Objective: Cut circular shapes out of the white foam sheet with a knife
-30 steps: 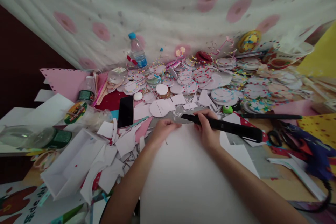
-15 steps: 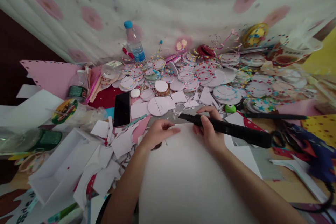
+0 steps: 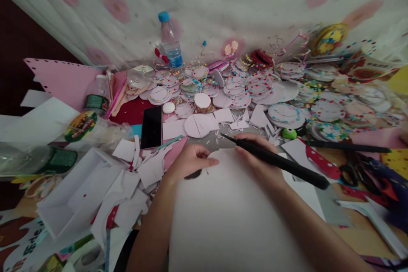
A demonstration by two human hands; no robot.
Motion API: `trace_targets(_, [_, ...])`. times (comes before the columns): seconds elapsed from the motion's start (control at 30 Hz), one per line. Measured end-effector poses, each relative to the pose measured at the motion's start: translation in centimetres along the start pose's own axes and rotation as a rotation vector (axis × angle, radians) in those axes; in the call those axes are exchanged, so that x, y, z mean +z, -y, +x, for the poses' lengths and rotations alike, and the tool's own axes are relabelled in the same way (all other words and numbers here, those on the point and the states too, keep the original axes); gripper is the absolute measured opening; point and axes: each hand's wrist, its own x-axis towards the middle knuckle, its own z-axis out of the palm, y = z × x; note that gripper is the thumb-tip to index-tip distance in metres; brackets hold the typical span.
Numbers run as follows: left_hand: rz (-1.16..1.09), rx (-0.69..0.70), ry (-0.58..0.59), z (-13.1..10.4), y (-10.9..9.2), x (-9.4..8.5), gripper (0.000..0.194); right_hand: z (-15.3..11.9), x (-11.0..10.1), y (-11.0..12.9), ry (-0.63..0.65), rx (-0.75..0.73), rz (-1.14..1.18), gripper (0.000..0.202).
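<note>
While the large white rectangular paper sheet [image 3: 229,216] lies nearest me, I judge the step to be tool work near its far edge, calling next for steadiness. My left hand [image 3: 188,162] rests at its upper left, thumb over it, pinching or not I cannot tell; my right hand's [image 3: 263,171] fingers clamp a long black pointed tool [image 3: 288,164].

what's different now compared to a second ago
The right hand has rolled the black tool from its broad side onto its narrow edge. The left hand has shifted slightly, thumb further down the sheet; nothing was let go. The view has moved too. The phone and upright bottle stayed where they were.
</note>
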Motion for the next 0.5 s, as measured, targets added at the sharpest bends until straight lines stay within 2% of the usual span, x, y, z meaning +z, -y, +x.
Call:
trace_targets(0.13, [0.081,0.046,-0.033,0.3,0.6,-0.1,0.033,-0.2,0.4,0.3,0.032,0.03,-0.039,0.016])
trace_targets(0.3, [0.184,0.104,-0.039,1.1,1.6,-0.1,0.039,1.1,1.0,-1.8,0.104,0.195,0.209,0.023])
trace_targets(0.4, [0.187,0.101,-0.05,1.2,1.6,-0.1,0.039,2.2,1.4,-2.4,0.16,0.196,0.249,0.026])
trace_targets(0.5, [0.125,0.067,-0.089,1.1,1.3,0.0,0.041,2.7,2.0,-2.1,0.086,0.159,0.177,0.031])
